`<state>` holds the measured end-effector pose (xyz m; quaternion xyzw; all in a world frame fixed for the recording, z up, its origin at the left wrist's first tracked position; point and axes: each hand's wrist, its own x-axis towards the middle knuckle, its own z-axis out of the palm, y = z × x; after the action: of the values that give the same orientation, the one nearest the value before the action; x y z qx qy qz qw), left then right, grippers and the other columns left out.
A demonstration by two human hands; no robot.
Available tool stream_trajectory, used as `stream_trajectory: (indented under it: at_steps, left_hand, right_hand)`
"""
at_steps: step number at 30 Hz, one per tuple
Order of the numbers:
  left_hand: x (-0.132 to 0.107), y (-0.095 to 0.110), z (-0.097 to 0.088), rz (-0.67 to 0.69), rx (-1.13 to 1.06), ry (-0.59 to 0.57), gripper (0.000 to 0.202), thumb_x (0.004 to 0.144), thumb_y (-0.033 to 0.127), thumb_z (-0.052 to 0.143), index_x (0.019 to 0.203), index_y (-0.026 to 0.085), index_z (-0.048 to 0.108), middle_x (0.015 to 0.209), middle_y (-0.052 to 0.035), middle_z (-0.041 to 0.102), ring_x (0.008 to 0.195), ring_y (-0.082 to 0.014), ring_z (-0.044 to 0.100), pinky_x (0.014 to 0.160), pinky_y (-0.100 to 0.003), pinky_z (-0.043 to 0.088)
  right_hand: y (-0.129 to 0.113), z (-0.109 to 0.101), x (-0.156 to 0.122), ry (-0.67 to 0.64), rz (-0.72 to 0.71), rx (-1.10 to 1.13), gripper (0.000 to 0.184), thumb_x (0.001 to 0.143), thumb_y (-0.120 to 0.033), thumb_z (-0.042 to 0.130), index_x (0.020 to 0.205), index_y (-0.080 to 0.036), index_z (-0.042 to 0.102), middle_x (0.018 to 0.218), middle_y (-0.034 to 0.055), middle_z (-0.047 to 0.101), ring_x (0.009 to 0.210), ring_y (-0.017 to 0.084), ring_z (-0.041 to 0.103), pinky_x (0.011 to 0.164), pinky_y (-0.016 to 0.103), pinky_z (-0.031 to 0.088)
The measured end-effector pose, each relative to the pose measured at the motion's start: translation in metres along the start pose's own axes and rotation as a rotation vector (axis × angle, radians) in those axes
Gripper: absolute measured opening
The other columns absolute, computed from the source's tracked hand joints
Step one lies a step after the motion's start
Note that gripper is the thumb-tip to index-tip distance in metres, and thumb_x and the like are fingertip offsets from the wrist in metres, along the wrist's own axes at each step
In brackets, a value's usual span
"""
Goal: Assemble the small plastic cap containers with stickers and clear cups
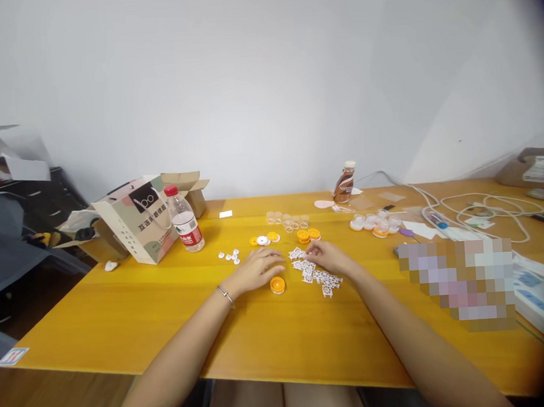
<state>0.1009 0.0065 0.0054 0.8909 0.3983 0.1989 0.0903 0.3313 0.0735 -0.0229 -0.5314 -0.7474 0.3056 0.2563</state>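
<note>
My left hand [257, 267] hovers low over the table with its fingers spread and nothing in them. Just below its fingertips sits an orange round plastic cup with a white rim [277, 285]. My right hand [327, 257] is bent at the pile of white openwork plastic pieces [307, 266], its thumb and fingertips pinched on one piece at the upper end. Beyond the left hand lie yellow and white discs [262, 241]. Small white knobs [229, 256] are scattered to its left. Two orange round parts [308, 235] stand behind the right hand, with clear plastic rings [289, 221] farther back.
A water bottle [185, 221] and a paper bag [132, 221] stand at the left. Toward the back right are a brown drink bottle [344, 184] and capped white-and-orange parts [375, 223]. White cables [475, 206] and a power strip [538, 294] lie at the right.
</note>
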Motion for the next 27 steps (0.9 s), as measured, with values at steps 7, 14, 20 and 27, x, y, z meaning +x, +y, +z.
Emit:
stream_trajectory:
  at_steps: [7, 14, 20, 27]
  left_hand:
    - [0.018, -0.01, 0.023, -0.022, 0.049, 0.038, 0.028, 0.084, 0.021, 0.041, 0.108, 0.024, 0.053, 0.111, -0.004, 0.057, 0.106, -0.0184, 0.046, 0.094, -0.037, 0.026]
    - [0.019, -0.013, 0.03, -0.08, 0.064, 0.087, 0.024, 0.082, 0.016, 0.041, 0.094, 0.021, 0.061, 0.093, -0.0045, 0.065, 0.093, -0.0175, 0.055, 0.086, -0.033, 0.031]
    - [0.019, -0.013, 0.031, -0.171, -0.08, 0.233, 0.018, 0.08, 0.021, 0.047, 0.086, 0.02, 0.064, 0.086, -0.0035, 0.066, 0.08, -0.0159, 0.058, 0.083, -0.031, 0.036]
    - [0.01, -0.013, 0.024, -0.47, -0.668, 0.5, 0.026, 0.075, 0.023, 0.053, 0.098, 0.015, 0.06, 0.066, -0.0005, 0.06, 0.057, -0.0098, 0.054, 0.057, -0.021, 0.043]
  right_hand:
    - [-0.01, 0.016, -0.005, -0.024, -0.055, 0.11, 0.009, 0.065, -0.025, 0.057, 0.067, -0.016, 0.058, 0.057, -0.0018, 0.056, 0.052, 0.01, 0.047, 0.05, 0.021, 0.037]
    - [-0.016, 0.016, -0.007, -0.007, -0.069, 0.136, 0.01, 0.063, -0.026, 0.057, 0.065, -0.016, 0.059, 0.053, -0.0031, 0.054, 0.049, 0.009, 0.045, 0.048, 0.02, 0.034]
    - [-0.018, 0.013, -0.007, 0.055, -0.087, 0.151, 0.012, 0.063, -0.029, 0.058, 0.062, -0.017, 0.059, 0.055, -0.0022, 0.056, 0.051, 0.01, 0.046, 0.052, 0.023, 0.036]
    - [-0.024, 0.02, -0.006, 0.069, -0.068, 0.58, 0.016, 0.064, -0.032, 0.059, 0.063, -0.019, 0.049, 0.052, -0.0039, 0.054, 0.051, 0.011, 0.053, 0.055, 0.025, 0.043]
